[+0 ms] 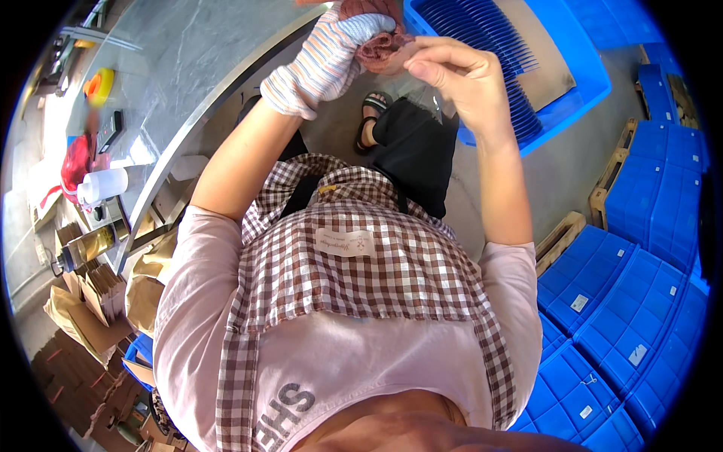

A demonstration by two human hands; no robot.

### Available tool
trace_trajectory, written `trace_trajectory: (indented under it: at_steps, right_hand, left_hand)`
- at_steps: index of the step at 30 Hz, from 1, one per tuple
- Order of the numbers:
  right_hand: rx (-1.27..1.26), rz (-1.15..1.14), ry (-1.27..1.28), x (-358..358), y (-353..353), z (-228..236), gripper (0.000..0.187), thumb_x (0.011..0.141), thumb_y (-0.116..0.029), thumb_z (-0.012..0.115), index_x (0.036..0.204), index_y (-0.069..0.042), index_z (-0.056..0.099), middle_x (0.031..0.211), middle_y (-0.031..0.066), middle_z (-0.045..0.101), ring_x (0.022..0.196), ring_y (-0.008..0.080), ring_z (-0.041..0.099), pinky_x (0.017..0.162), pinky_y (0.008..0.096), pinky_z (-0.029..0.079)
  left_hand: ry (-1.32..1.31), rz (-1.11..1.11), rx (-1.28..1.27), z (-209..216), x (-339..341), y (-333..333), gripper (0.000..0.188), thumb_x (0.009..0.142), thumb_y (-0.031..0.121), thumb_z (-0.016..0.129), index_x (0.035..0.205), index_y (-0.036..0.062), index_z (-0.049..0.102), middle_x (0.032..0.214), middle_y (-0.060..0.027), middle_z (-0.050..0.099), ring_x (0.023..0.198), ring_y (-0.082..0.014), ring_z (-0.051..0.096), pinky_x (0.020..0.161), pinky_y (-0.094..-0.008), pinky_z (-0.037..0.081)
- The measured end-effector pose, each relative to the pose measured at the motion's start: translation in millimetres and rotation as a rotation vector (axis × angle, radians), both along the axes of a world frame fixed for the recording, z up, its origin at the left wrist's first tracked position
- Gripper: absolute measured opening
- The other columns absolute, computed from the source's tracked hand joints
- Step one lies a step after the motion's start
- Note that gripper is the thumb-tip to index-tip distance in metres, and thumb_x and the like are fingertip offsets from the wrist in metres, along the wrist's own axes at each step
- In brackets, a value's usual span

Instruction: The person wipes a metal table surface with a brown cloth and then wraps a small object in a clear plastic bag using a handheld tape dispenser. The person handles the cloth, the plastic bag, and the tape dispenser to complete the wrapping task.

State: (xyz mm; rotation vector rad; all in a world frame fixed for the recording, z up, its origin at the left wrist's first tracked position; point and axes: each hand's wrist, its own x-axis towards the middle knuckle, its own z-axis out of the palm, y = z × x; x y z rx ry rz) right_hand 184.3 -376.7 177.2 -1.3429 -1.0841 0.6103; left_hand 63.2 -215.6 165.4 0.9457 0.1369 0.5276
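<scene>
We enter first, at far left, a red item (75, 166), its exact kind unclear, on a grey tabletop (218, 45). Below it we list folded brown cardboard (99, 301), standing in a leaning batch. Near the red item we count a yellow ring-shaped roll (106, 87), a white container (105, 186) lying on its side, and a small dark rectangular device (110, 131). Beneath the table edge we note a brown paper bag (147, 286).

Next, the left hand (324, 64), in a striped knitted glove: its fingers are curled firmly around a reddish-brown cloth (382, 51). We place this cloth at top centre, raised in front of the body, bunched and rolled, just beyond the table's edge. Below it we record a brown-and-white checked apron (354, 279), and a foot (367, 124) in a dark sandal.

Right of the cloth, the right hand (465, 79), bare: thumb and forefinger come close together at the cloth's edge. We cannot tell whether they meet, or pinch cloth or something thin and clear.

Behind this hand, a blue crate (600, 87) holds rows of thin blue slats (482, 34) beside a tan panel. Last, at far right, we enter wooden pallets (561, 239) and blue-covered blocks (633, 309) packed side by side.
</scene>
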Motion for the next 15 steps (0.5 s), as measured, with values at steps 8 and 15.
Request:
trace_trajectory:
  at_steps: [8,15]
  right_hand:
    - [-0.055,0.083,0.105,16.4,9.9,-0.4,0.011,0.089,-0.007,0.077,0.096,0.001,0.079,0.101,0.0085,0.077,0.056,0.0019,0.045,0.052,0.0202,0.035]
    - [-0.166,-0.002,0.029,25.0,13.1,-10.5,0.015,0.088,-0.011,0.079,0.100,-0.001,0.079,0.082,0.0011,0.073,0.059,0.0018,0.049,0.052,0.0203,0.035]
  left_hand:
    - [0.000,-0.493,0.002,-15.3,-4.3,26.2,0.029,0.096,0.021,0.072,0.118,0.0057,0.059,0.094,-0.0005,0.062,0.076,-0.0092,0.056,0.065,-0.0243,0.046]
    - [-0.109,-0.485,0.362,-24.3,-9.1,26.7,0.047,0.093,0.054,0.069,0.095,0.0074,0.063,0.085,-0.0042,0.059,0.086,-0.0164,0.058,0.077,-0.0306,0.051]
